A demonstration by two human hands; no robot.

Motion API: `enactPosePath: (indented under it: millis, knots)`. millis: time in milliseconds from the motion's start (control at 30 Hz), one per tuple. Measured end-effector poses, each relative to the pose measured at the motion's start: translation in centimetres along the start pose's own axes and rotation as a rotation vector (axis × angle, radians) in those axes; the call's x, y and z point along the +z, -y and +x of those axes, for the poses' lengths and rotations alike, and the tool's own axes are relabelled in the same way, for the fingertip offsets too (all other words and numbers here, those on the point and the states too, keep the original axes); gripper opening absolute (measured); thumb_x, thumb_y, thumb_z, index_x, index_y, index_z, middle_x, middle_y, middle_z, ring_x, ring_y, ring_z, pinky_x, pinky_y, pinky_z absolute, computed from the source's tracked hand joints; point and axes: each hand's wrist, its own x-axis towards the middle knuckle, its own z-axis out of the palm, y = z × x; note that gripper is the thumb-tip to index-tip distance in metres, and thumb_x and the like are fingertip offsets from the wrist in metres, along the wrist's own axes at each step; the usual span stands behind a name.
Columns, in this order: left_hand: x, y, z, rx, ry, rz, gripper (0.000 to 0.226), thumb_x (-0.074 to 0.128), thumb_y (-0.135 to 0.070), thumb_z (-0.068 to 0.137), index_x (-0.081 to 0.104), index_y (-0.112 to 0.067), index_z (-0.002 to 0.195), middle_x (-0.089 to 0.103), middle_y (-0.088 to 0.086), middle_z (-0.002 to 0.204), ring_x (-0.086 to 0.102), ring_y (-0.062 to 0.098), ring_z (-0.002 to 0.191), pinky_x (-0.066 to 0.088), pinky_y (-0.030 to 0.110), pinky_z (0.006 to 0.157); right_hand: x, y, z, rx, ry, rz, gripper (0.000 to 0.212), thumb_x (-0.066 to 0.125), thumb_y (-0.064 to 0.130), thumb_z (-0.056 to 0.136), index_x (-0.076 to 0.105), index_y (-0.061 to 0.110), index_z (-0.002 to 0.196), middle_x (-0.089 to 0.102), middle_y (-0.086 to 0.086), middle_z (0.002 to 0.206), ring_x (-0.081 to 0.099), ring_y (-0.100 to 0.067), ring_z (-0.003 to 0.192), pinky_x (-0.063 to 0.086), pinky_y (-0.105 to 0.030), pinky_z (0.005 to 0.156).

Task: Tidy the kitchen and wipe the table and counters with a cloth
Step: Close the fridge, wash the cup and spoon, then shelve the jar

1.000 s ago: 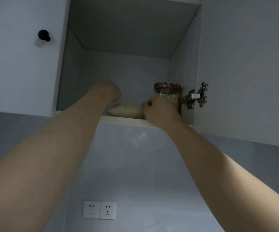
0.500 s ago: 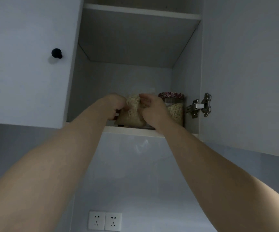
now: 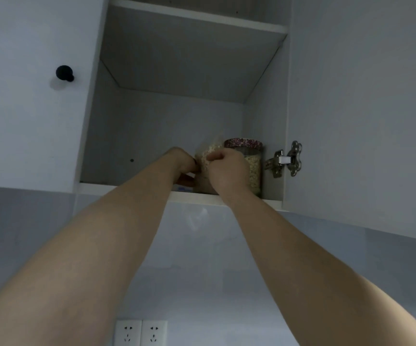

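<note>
- Both bare arms reach steeply up and forward into an open wall cabinet (image 3: 264, 116), forearms converging on its bottom shelf (image 3: 127, 189).
- The left hand (image 3: 183, 162) sits at the left side of a clear bag (image 3: 203, 179) of pale flakes. It is bent at the wrist and its fingers curl onto the bag, though the exact grip is hidden behind the hand.
- The right hand (image 3: 226, 171) is seen from the back, knuckles up. Its fingers (image 3: 216, 156) are curled tight and pinch the gathered upper part of the bag.
- The bag stands upright on the bottom shelf near the front edge, between the two hands. It is just left of a glass jar (image 3: 254, 168) and looks to be touching it.
- One bag and one jar. The jar has a red patterned lid (image 3: 243, 143) and holds similar pale flakes; the right hand covers its lower left part.
- Two shelves show: the bottom one carrying the bag and jar, and an upper shelf (image 3: 197, 17) seen from below.
- Two doors: a closed one on the left with one black round knob (image 3: 64, 73), and an open one (image 3: 364, 121) on the right hung on one metal hinge (image 3: 286, 159).
- Two white wall sockets (image 3: 140, 333) sit side by side on the glossy wall below.
</note>
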Motion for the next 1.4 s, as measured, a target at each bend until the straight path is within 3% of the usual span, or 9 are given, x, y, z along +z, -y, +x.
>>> enactPosePath:
  millis: [200, 300, 400, 567, 733, 867, 1000, 1200, 1400]
  knots:
    - [-0.4, -0.6, -0.8, 0.055, -0.024, -0.202, 0.009, 0.059, -0.014, 0.096, 0.065, -0.008, 0.096, 0.067, 0.011, 0.103, 0.065, 0.024, 0.077, 0.058, 0.031, 0.056, -0.4, -0.1, 1.2, 0.181, 0.019, -0.049, 0.01, 0.051, 0.001, 0.091, 0.057, 0.001, 0.083, 0.056, -0.01, 0.082, 0.057, -0.025, 0.088, 0.042, -0.028, 0.065]
    - [-0.3, -0.9, -1.3, 0.145, -0.036, -0.25, 0.008, 0.064, -0.016, 0.092, 0.068, -0.014, 0.098, 0.07, 0.008, 0.1, 0.066, 0.023, 0.082, 0.06, 0.033, 0.065, -0.4, 0.2, 1.1, 0.215, 0.042, -0.044, 0.018, 0.053, 0.005, 0.091, 0.062, -0.004, 0.104, 0.064, -0.015, 0.099, 0.062, -0.03, 0.095, 0.05, -0.031, 0.069]
    - [-0.1, -1.1, -0.8, 0.276, -0.063, -0.234, 0.022, 0.069, -0.024, 0.092, 0.072, -0.018, 0.113, 0.072, 0.003, 0.101, 0.066, 0.017, 0.086, 0.057, 0.029, 0.072, -0.2, 0.4, 0.7, 0.164, 0.018, -0.03, 0.022, 0.054, 0.005, 0.088, 0.068, 0.0, 0.104, 0.068, -0.016, 0.104, 0.065, -0.032, 0.097, 0.058, -0.038, 0.079]
    - [0.7, -0.9, -0.9, 0.277, 0.001, -0.105, 0.026, 0.062, -0.034, 0.096, 0.071, -0.017, 0.114, 0.071, 0.002, 0.106, 0.065, 0.016, 0.094, 0.053, 0.025, 0.079, -0.7, 0.3, 0.5, 0.164, 0.041, -0.077, 0.014, 0.051, 0.003, 0.09, 0.065, 0.0, 0.089, 0.064, -0.015, 0.094, 0.061, -0.029, 0.086, 0.041, -0.023, 0.057]
    - [-0.1, -1.1, -0.3, 0.141, -0.114, -0.212, 0.011, 0.053, -0.007, 0.095, 0.063, -0.005, 0.091, 0.064, 0.015, 0.1, 0.061, 0.022, 0.074, 0.056, 0.031, 0.071, -0.8, 0.2, 0.6, 0.18, 0.079, -0.082, 0.015, 0.048, 0.0, 0.089, 0.06, 0.002, 0.082, 0.057, -0.01, 0.081, 0.056, -0.024, 0.078, 0.032, -0.022, 0.046]
    - [-0.9, -0.9, -0.5, 0.103, -0.134, -0.167, 0.01, 0.055, -0.006, 0.095, 0.063, -0.002, 0.092, 0.066, 0.015, 0.098, 0.065, 0.022, 0.074, 0.057, 0.036, 0.08, -0.8, 0.0, 0.2, 0.125, -0.002, -0.062, 0.016, 0.05, 0.0, 0.087, 0.065, -0.002, 0.092, 0.065, -0.016, 0.093, 0.062, -0.029, 0.087, 0.041, -0.024, 0.058]
    - [-1.3, -0.6, -1.5, 0.295, -0.265, 0.013, 0.012, 0.06, -0.015, 0.091, 0.066, -0.015, 0.081, 0.072, 0.014, 0.1, 0.071, 0.032, 0.092, 0.059, 0.047, 0.086, -1.3, 0.4, -1.5, -0.022, -0.03, -0.045, 0.021, 0.047, -0.006, 0.086, 0.065, -0.006, 0.096, 0.066, -0.018, 0.092, 0.061, -0.027, 0.086, 0.05, -0.035, 0.071]
    - [-1.7, 0.0, -8.5, 0.585, -0.412, 0.233, 0.016, 0.063, -0.02, 0.092, 0.075, -0.02, 0.103, 0.071, -0.005, 0.093, 0.066, 0.012, 0.09, 0.051, 0.024, 0.085, -1.2, 0.5, -4.4, -0.091, -0.005, 0.025, 0.018, 0.054, 0.004, 0.092, 0.068, -0.002, 0.101, 0.072, -0.015, 0.099, 0.066, -0.028, 0.095, 0.053, -0.04, 0.085]
    - [-4.4, 4.5, -18.7, 0.551, -0.59, 0.222, 0.017, 0.064, -0.018, 0.091, 0.076, -0.016, 0.104, 0.075, -0.002, 0.101, 0.067, 0.009, 0.091, 0.049, 0.019, 0.084, -2.8, 3.1, -11.7, -0.086, 0.029, 0.175, 0.024, 0.059, 0.012, 0.096, 0.065, -0.006, 0.108, 0.073, -0.003, 0.099, 0.067, -0.02, 0.098, 0.05, -0.032, 0.09]
